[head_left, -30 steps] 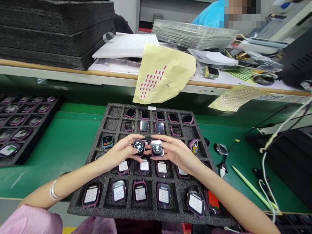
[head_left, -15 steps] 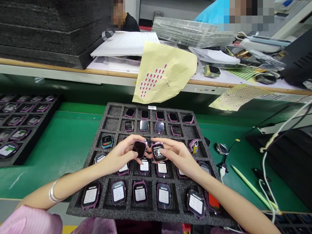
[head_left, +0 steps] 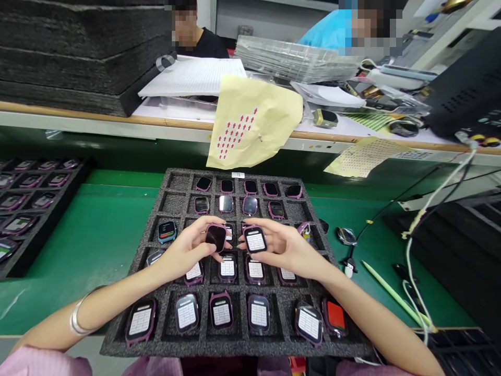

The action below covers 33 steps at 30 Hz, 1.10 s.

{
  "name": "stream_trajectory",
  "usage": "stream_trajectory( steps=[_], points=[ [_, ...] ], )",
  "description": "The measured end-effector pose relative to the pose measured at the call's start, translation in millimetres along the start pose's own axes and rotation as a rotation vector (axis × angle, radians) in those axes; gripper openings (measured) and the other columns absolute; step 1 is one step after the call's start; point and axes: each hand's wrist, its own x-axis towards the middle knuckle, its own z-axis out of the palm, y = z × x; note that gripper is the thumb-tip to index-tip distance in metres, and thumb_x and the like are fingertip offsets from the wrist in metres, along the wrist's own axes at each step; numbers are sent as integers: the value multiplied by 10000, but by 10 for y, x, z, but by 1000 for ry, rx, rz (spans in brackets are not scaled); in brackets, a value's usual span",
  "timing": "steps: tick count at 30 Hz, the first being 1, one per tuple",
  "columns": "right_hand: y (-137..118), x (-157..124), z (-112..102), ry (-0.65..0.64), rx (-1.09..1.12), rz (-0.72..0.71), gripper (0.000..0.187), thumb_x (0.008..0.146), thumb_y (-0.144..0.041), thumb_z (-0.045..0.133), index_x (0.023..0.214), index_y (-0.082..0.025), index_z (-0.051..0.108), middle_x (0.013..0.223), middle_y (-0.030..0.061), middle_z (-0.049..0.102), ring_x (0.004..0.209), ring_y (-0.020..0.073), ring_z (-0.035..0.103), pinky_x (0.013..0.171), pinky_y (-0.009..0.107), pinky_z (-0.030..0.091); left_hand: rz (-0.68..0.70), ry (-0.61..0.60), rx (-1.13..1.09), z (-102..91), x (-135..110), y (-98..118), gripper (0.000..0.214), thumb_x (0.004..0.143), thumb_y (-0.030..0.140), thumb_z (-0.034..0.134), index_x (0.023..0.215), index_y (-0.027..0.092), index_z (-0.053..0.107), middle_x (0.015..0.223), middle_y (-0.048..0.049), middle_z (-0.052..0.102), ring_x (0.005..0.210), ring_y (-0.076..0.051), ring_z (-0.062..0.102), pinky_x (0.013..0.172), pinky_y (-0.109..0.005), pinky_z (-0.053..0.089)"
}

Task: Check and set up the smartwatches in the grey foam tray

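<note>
My left hand (head_left: pixel 195 244) grips a purple smartwatch without a strap, its screen (head_left: pixel 216 236) dark, between thumb and fingers. In my right hand (head_left: pixel 279 245) is a second purple smartwatch (head_left: pixel 255 240), its lit screen showing a white grid. Both are held side by side above a black foam tray (head_left: pixel 172 180) of square compartments. Around them sit several more watches: a row with white grid screens along the near edge, such as one watch (head_left: pixel 222 312), dark-screened ones at the back, a blue-cased watch (head_left: pixel 167 231) at left, and a red-screened one (head_left: pixel 335 316) at the near right.
Another watch tray (head_left: pixel 78 183) lies at the left on the green bench (head_left: pixel 105 219). At right are a green pen-like stick (head_left: pixel 391 292), a small watch-like item (head_left: pixel 346 236) and white cables (head_left: pixel 415 224). A yellow sticker sheet (head_left: pixel 254 122) hangs from the shelf. Two people sit beyond.
The watch in my right hand has switched from a round dial face to a white grid screen. My right thumb has moved off its screen to the lower edge. The whole view has shifted slightly.
</note>
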Motion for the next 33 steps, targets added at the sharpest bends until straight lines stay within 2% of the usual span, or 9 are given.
stream_trajectory(
  steps=[2, 6, 8, 11, 15, 19, 25, 29, 33],
  points=[
    [-54, -48, -249, 107, -282, -9, 496, 775, -330, 732, 1210, -172, 552, 1001, 79, 672, 908, 231, 664, 784, 353, 551, -4, 17, -9, -1, -1, 7, 376, 773, 106, 552, 1137, 184, 502, 1041, -69, 582, 937, -220, 630, 693, -334, 595],
    [24, -169, -861, 458, -879, -105, 403, 759, -469, 711, 1021, -166, 664, 900, 92, 629, 761, 240, 601, 691, 378, 511, 0, 36, -19, 2, -3, 16, 371, 767, 125, 579, 1129, 178, 512, 1054, -83, 603, 933, -223, 636, 685, -329, 591],
    [140, -229, -1086, 468, -996, -91, 449, 795, -509, 655, 1050, -140, 663, 938, 126, 628, 813, 273, 602, 730, 413, 505, -5, 39, -15, 8, -2, 18, 370, 767, 132, 586, 1127, 177, 513, 1056, -86, 610, 932, -226, 638, 679, -327, 589],
    [261, -294, -1216, 409, -1070, -82, 491, 835, -504, 611, 1158, -135, 636, 1102, 168, 621, 1020, 331, 577, 893, 475, 452, -22, 41, -1, 18, 2, 19, 375, 761, 133, 590, 1125, 178, 513, 1043, -83, 616, 930, -231, 641, 675, -331, 587],
    [183, -257, -1117, 385, -1223, -125, 377, 897, -403, 573, 1180, -161, 636, 1213, 148, 597, 1139, 317, 521, 972, 445, 399, -23, 44, -1, 20, -1, 3, 388, 744, 134, 605, 1121, 174, 521, 1057, -90, 621, 919, -231, 638, 666, -334, 585],
    [70, -22, -905, 277, -1428, -33, 236, 962, -240, 481, 989, -157, 699, 992, 95, 686, 961, 229, 598, 893, 331, 433, -11, 48, 12, 10, -20, -27, 380, 760, 137, 594, 1130, 182, 518, 1076, -84, 612, 923, -225, 638, 669, -319, 583],
    [185, 313, -538, 390, -1540, 113, 231, 921, -146, 511, 835, -37, 695, 870, 243, 644, 927, 352, 569, 805, 428, 409, -18, 39, 49, 13, -36, -24, 380, 774, 147, 593, 1141, 180, 497, 1069, -82, 597, 924, -220, 636, 677, -308, 580],
    [225, 337, -467, 437, -1507, 175, 182, 922, -167, 544, 947, -36, 668, 908, 228, 653, 943, 327, 580, 809, 393, 411, -32, 49, 78, 20, -82, -35, 380, 791, 191, 609, 1156, 191, 501, 1072, -77, 617, 916, -228, 646, 686, -310, 577],
    [236, 258, -521, 471, -1405, 228, 305, 870, -326, 667, 1065, -95, 623, 904, 108, 667, 871, 226, 616, 742, 282, 438, -56, 99, 148, 2, -130, -94, 413, 801, 274, 642, 1187, 211, 511, 1111, -73, 642, 951, -248, 651, 699, -293, 573]
  ],
)
